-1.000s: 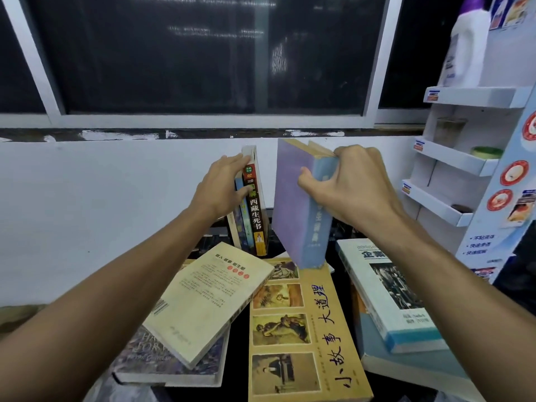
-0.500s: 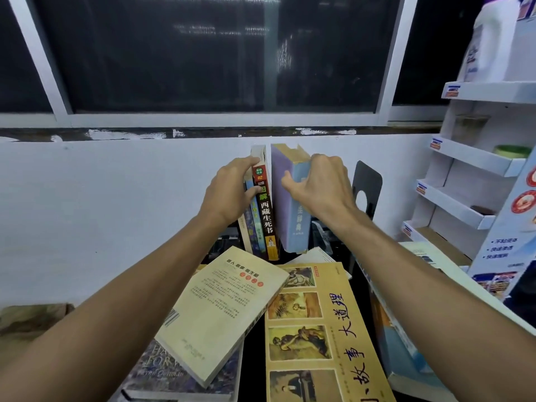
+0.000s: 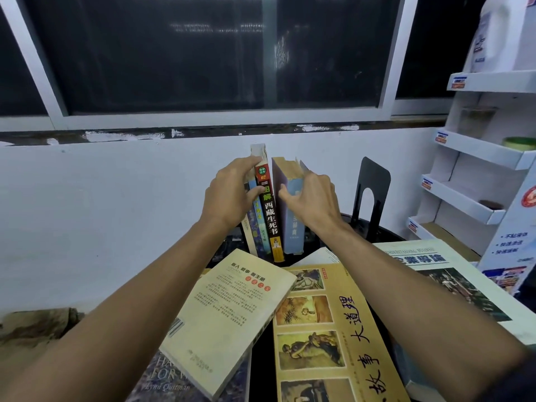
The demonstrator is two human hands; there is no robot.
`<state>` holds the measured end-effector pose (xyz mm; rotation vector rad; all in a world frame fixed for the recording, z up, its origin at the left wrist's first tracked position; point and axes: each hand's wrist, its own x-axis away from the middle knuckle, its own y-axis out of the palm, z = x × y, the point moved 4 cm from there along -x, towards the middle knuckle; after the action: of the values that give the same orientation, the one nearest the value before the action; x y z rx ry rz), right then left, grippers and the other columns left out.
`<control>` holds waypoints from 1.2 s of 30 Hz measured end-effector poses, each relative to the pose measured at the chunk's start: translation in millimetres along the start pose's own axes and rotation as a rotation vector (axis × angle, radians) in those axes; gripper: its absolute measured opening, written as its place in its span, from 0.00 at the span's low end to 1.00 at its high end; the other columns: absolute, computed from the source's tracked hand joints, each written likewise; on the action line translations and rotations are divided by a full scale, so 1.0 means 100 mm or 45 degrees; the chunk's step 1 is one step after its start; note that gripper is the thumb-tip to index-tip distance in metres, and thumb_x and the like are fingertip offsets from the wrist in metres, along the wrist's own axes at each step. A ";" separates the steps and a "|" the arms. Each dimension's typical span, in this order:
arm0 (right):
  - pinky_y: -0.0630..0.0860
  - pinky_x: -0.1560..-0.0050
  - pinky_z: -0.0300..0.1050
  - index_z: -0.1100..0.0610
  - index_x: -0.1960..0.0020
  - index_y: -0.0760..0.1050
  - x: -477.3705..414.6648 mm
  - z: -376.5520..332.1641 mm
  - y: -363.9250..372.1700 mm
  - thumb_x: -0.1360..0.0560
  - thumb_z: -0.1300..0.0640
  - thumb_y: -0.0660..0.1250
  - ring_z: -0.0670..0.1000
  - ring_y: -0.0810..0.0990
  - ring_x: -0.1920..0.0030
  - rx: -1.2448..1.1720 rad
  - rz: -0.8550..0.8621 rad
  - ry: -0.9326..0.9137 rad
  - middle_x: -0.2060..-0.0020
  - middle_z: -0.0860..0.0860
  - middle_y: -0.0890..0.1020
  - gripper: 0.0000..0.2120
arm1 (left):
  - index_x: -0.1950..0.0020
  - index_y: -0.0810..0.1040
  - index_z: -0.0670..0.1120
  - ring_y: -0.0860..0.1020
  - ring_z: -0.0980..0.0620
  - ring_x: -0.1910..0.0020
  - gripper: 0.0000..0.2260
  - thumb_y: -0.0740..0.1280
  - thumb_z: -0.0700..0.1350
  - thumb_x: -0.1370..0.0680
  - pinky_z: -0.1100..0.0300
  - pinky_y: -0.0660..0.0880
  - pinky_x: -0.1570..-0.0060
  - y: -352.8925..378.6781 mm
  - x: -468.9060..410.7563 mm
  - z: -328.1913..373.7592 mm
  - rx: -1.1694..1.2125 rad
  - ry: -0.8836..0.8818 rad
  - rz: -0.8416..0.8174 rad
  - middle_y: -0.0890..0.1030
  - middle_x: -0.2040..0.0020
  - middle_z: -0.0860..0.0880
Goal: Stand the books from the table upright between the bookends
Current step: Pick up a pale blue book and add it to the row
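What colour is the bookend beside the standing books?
The bookend is black. The head view, the only one, shows it plainly.

Dark window (image 3: 185, 53) over a scuffed white wall (image 3: 87, 213), and off to the right there's a white cardboard display rack (image 3: 478, 152) with a big white bottle (image 3: 499, 39) on its top shelf and something green (image 3: 519, 143) one shelf down.

Left of the black bookend (image 3: 372, 195), your right hand (image 3: 314, 201) covers the upper spine of the pale blue book (image 3: 294, 227), and your left hand (image 3: 229, 195) half masks the thin books (image 3: 256, 227) farther left. In front, the yellow picture book (image 3: 327, 329) runs off the bottom edge.
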<state>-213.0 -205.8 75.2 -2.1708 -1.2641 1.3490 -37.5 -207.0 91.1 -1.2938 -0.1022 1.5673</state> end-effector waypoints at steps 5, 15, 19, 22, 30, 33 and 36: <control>0.74 0.68 0.44 0.58 0.56 0.76 -0.02 0.10 0.11 0.25 0.43 0.68 0.54 0.80 0.64 0.003 -0.051 0.037 0.63 0.52 0.80 0.17 | 0.27 0.72 0.53 0.75 0.51 0.35 0.25 0.73 0.46 0.23 0.48 0.79 0.45 0.01 0.01 0.00 0.011 -0.013 -0.003 0.76 0.31 0.51; 0.79 0.60 0.47 0.56 0.34 0.74 0.00 0.28 0.23 0.28 0.30 0.66 0.56 0.82 0.53 -0.040 -0.189 0.007 0.54 0.55 0.83 0.34 | 0.27 0.71 0.54 0.75 0.51 0.33 0.25 0.73 0.46 0.23 0.47 0.80 0.44 0.02 0.01 -0.02 0.025 -0.022 -0.006 0.76 0.30 0.51; 0.82 0.48 0.53 0.38 0.24 0.60 0.10 0.36 0.21 0.24 0.37 0.68 0.52 0.83 0.46 -0.302 -0.332 -0.052 0.43 0.52 0.83 0.32 | 0.27 0.72 0.53 0.75 0.50 0.34 0.25 0.73 0.46 0.23 0.47 0.80 0.43 0.01 0.01 -0.01 0.037 -0.015 -0.012 0.76 0.30 0.51; 0.83 0.47 0.55 0.35 0.24 0.60 0.13 0.37 0.20 0.19 0.49 0.67 0.50 0.84 0.48 -0.378 -0.433 -0.158 0.39 0.53 0.80 0.29 | 0.28 0.72 0.53 0.75 0.50 0.34 0.25 0.74 0.46 0.23 0.47 0.79 0.42 0.00 0.00 -0.02 0.030 -0.020 -0.006 0.77 0.31 0.51; 0.80 0.62 0.31 0.42 0.25 0.65 0.12 0.40 0.20 0.19 0.59 0.67 0.47 0.83 0.50 -0.462 -0.481 -0.192 0.42 0.50 0.77 0.26 | 0.27 0.72 0.52 0.75 0.50 0.34 0.25 0.74 0.45 0.23 0.47 0.79 0.43 0.02 0.00 -0.03 0.035 -0.025 -0.001 0.76 0.30 0.51; 0.80 0.62 0.32 0.42 0.25 0.65 0.12 0.38 0.19 0.19 0.59 0.67 0.47 0.83 0.50 -0.457 -0.478 -0.192 0.43 0.48 0.77 0.26 | 0.27 0.72 0.52 0.75 0.50 0.34 0.25 0.74 0.46 0.23 0.48 0.79 0.43 0.01 0.00 -0.03 0.034 -0.027 0.001 0.76 0.30 0.51; 0.80 0.62 0.33 0.42 0.25 0.64 0.12 0.37 0.19 0.19 0.59 0.66 0.45 0.82 0.52 -0.434 -0.494 -0.195 0.43 0.48 0.77 0.26 | 0.27 0.72 0.52 0.74 0.50 0.34 0.25 0.73 0.46 0.23 0.47 0.80 0.43 0.00 0.00 -0.02 0.025 -0.022 -0.009 0.76 0.30 0.51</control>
<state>-232.1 -214.2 37.4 -1.8999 -1.9775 1.2247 -35.8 -208.3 89.7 -1.2634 -0.1018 1.5704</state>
